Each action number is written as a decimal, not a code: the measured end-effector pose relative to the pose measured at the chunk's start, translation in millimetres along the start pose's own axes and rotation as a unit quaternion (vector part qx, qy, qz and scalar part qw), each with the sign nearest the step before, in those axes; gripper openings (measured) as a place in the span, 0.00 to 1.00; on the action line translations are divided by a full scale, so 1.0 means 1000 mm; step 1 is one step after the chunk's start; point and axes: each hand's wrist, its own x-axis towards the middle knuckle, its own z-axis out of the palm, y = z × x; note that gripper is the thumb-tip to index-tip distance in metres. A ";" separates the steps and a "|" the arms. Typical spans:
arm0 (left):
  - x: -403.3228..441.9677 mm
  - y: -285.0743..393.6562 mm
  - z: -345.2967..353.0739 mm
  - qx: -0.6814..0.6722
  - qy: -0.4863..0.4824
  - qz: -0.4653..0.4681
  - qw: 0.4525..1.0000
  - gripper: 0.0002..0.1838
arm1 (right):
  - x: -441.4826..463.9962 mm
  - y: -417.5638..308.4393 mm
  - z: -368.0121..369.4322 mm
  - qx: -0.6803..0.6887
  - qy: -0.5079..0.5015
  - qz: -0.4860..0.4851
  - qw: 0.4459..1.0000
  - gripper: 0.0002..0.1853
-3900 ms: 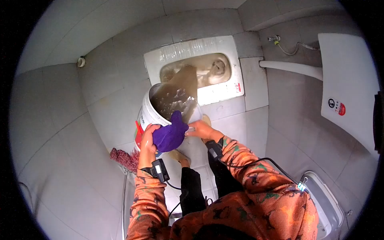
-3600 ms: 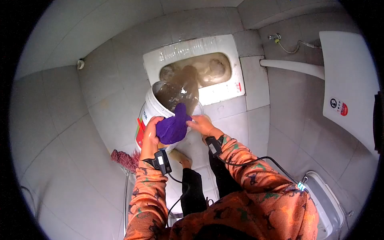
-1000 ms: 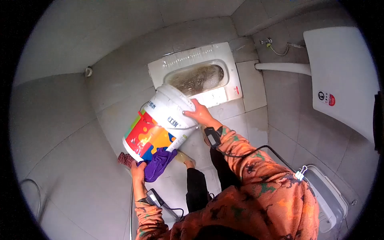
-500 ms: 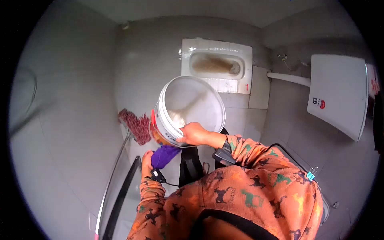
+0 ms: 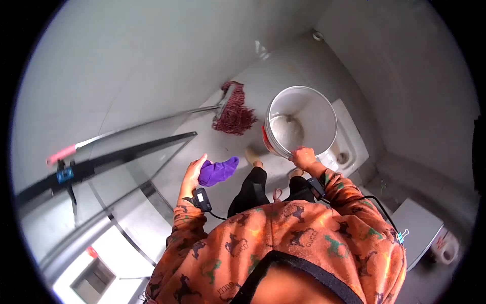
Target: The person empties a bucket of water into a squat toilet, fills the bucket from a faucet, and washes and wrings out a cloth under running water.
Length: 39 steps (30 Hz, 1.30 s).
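My left hand (image 5: 193,172) is closed on a bunched purple cloth (image 5: 218,171), held up in front of my left leg. With its fingers over the near rim, my right hand (image 5: 305,158) grips a white bucket (image 5: 321,119). The bucket's open mouth faces me, and a little murky liquid appears at its bottom. Just behind and to its right, partly hidden by it, lies a white squat toilet (image 5: 354,134) set in the floor.
A mop with a dark red head (image 5: 235,114) leans to the left, its pink-ended handle (image 5: 63,154) by a black-framed glass door (image 5: 116,163). A white tank (image 5: 412,230) and a paper roll (image 5: 446,252) are at lower right. Grey walls enclose the floor.
The view has turned left, bringing the glass door into sight. My right hand has swung the bucket from before the toilet's near side; its inside now shows more fully. The cloth stays in my left hand.
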 end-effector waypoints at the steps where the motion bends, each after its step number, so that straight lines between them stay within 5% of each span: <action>1: -0.012 -0.012 -0.003 -0.008 0.017 -0.009 1.000 0.24 | -0.013 0.002 0.011 -0.004 0.005 -0.004 1.000 0.16; 6: -0.069 -0.040 -0.048 -0.031 0.077 0.034 0.996 0.23 | -0.018 -0.027 -0.011 -0.082 -0.108 0.037 0.990 0.13; 10: -0.135 -0.041 -0.029 0.056 0.165 0.120 0.977 0.20 | -0.023 -0.004 -0.023 -0.094 -0.099 0.057 0.989 0.11; 11: -0.140 -0.050 -0.033 0.114 0.194 0.154 0.962 0.19 | -0.042 0.003 -0.037 -0.140 0.039 -0.020 0.989 0.10; 12: -0.164 -0.024 -0.014 0.127 0.207 0.152 0.958 0.18 | -0.026 0.005 -0.057 -0.091 -0.041 0.014 0.995 0.12; 14: -0.176 0.003 -0.001 0.102 0.195 0.157 0.963 0.17 | 0.005 0.010 -0.079 -0.098 -0.007 -0.005 0.995 0.12; 16: -0.241 -0.062 0.028 0.093 0.210 0.130 0.965 0.16 | -0.058 0.040 -0.068 -0.109 0.003 -0.015 0.994 0.10; 17: -0.283 -0.084 0.053 0.070 0.230 0.120 0.963 0.17 | -0.091 0.052 -0.038 -0.116 0.152 -0.023 0.981 0.10; 18: -0.325 -0.086 0.076 0.114 0.237 0.091 0.960 0.17 | -0.114 0.056 -0.036 -0.117 0.151 -0.023 0.981 0.10; 19: -0.313 -0.154 0.033 0.468 0.188 0.139 0.852 0.16 | -0.126 0.055 -0.039 -0.099 0.087 -0.028 0.991 0.09; 20: -0.323 -0.169 0.036 0.557 0.184 0.285 0.758 0.16 | -0.128 0.054 -0.043 -0.081 0.023 -0.033 0.996 0.08; 23: -0.320 -0.115 0.077 0.236 0.214 0.115 0.941 0.17 | -0.079 0.054 -0.063 -0.094 0.049 -0.060 0.993 0.08; 25: -0.262 -0.090 0.077 0.201 0.211 0.101 0.951 0.17 | -0.002 0.066 -0.067 -0.120 0.047 -0.078 0.989 0.08; 26: -0.215 -0.066 0.078 0.216 0.211 0.084 0.950 0.18 | 0.035 0.080 -0.072 -0.167 0.188 -0.119 0.960 0.07; 27: -0.190 -0.059 0.074 0.237 0.209 0.046 0.948 0.18 | 0.069 0.081 -0.079 -0.125 0.021 -0.117 0.985 0.08; 28: -0.163 -0.068 0.063 0.173 0.203 0.029 0.963 0.19 | 0.089 0.081 -0.077 -0.124 -0.002 -0.112 0.986 0.08; 30: -0.148 -0.017 0.088 0.207 0.192 0.095 0.955 0.19 | 0.123 0.092 -0.068 -0.109 0.032 -0.140 0.984 0.08; 33: -0.129 -0.046 0.070 0.261 0.164 0.113 0.945 0.19 | 0.124 0.096 -0.051 -0.066 0.020 -0.184 0.980 0.10; 35: -0.119 -0.053 0.071 0.249 0.171 0.112 0.947 0.18 | 0.123 0.101 -0.051 -0.054 -0.027 -0.126 0.990 0.12; 37: -0.117 -0.031 0.079 0.190 0.186 0.012 0.964 0.17 | 0.126 0.089 -0.060 -0.074 -0.027 -0.109 0.991 0.12; 39: -0.116 -0.006 0.079 0.204 0.181 0.027 0.962 0.16 | 0.131 0.076 -0.070 -0.094 -0.026 -0.096 0.991 0.12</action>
